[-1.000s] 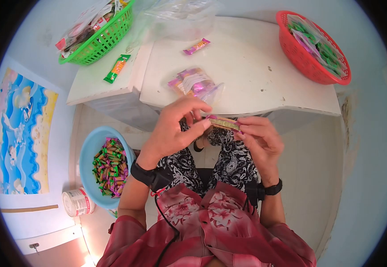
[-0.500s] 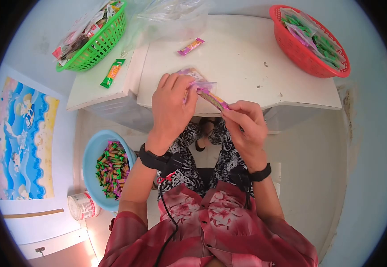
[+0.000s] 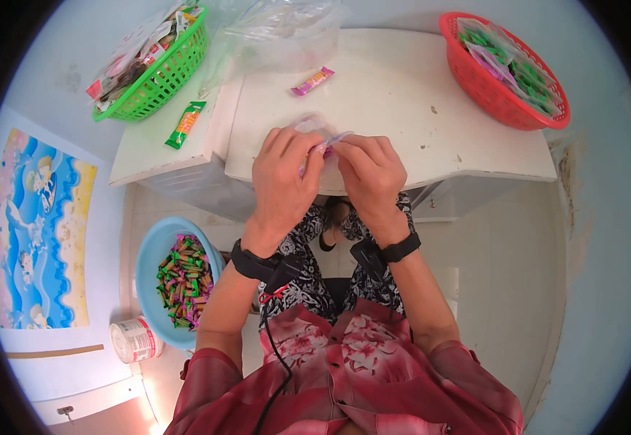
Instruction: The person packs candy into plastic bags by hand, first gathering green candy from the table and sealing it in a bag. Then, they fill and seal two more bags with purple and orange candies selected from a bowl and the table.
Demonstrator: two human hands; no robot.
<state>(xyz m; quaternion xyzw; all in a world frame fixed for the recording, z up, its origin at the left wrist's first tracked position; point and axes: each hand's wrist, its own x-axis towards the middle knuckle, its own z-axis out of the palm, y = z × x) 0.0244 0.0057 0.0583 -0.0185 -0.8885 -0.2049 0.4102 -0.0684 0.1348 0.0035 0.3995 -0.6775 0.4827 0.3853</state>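
Above the desk's front edge, my left hand (image 3: 280, 174) pinches the mouth of a small clear plastic bag (image 3: 310, 125). My right hand (image 3: 372, 172) is closed on the same bag's edge, close beside the left fingers. Purple wrapping shows inside the bag between my hands; most of it is hidden by the fingers. A purple snack packet (image 3: 313, 81) lies on the desk just beyond. Further left, a green snack packet (image 3: 185, 125) rests on the lower side surface.
On the white desk (image 3: 388, 94), a red basket (image 3: 475, 80) of bagged green packets stands at right. A green basket (image 3: 157, 85) of packages is at far left, near a large clear bag (image 3: 286, 36). A blue tub (image 3: 146, 283) of snack packets stands below left, beside a white bucket (image 3: 135, 339).
My right hand has moved left and up to my left hand. The purple packet it held at the bag's mouth is now in the bag, largely hidden, and both hands grip the bag.
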